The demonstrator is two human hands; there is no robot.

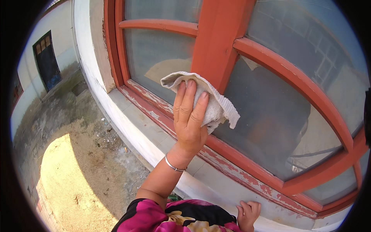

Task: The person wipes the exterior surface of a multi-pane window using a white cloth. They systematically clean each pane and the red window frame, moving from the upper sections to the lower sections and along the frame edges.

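Observation:
My left hand (189,116), with a silver bracelet at the wrist, presses a crumpled whitish cloth (213,108) with a ribbed hem against the lower part of the red wooden window post (218,37). Three of its fingers lie spread over the cloth; the thumb is mostly hidden at the right. Low at the right, my right hand (249,214) rests on the pale window sill (214,174) with bent fingers and no object visible in it. Glass panes flank the post: a left pane (156,49) and a larger right pane (266,116), both hazy with reflections.
Red paint flakes from the lower window frame (240,174). A white wall edge (127,136) runs below the sill. Down on the left lies rough ground (95,162) with small debris and a sunlit patch. A dark door (47,61) stands in the wall beyond.

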